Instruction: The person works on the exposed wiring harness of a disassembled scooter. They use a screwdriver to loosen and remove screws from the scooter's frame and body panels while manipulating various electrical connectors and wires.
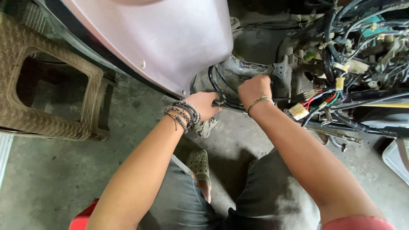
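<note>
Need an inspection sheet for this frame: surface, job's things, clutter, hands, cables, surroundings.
Surface: stained concrete floor.
Job's things: dirty black frame part under the pale body panel of a stripped scooter.
Clutter: rag hanging under the left hand.
Hands: left hand against the frame's lower edge, grip hidden; right hand fisted on the frame part.
Cables: wire bundle exposed; red and green leads with a yellowish connector.
Surroundings: brown plastic stool; red seat under the person.
</note>
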